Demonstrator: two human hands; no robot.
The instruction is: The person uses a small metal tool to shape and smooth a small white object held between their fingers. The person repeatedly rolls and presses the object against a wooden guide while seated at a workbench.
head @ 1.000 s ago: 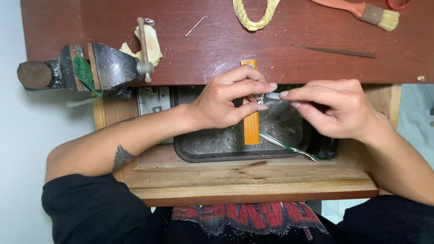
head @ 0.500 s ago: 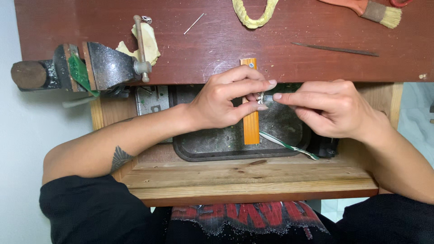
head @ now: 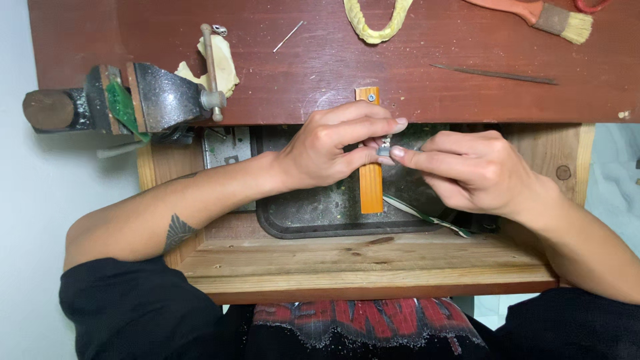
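Observation:
My left hand (head: pixel 337 143) and my right hand (head: pixel 467 167) meet over an orange wooden peg (head: pixel 371 190) that sticks out from the red-brown bench top (head: pixel 400 67). Between the fingertips of both hands sits a small grey metal piece (head: pixel 385 148), pinched from both sides. Most of it is hidden by the fingers. Below the hands lies a dark metal tray (head: pixel 320 217) in an open wooden drawer (head: pixel 360 263). A thin green-and-white strip (head: pixel 427 217) runs out from under my right hand across the tray.
A small bench vise (head: pixel 143 100) with a green piece in its jaws is clamped at the bench's left edge. On the bench top lie a yellow cord loop (head: pixel 377 20), a brush (head: pixel 547 17), a thin dark rod (head: pixel 493 73) and a pin (head: pixel 288 37).
My right hand's fingers have closed in toward my left hand, and both now pinch the small metal piece closer together. The view has shifted slightly.

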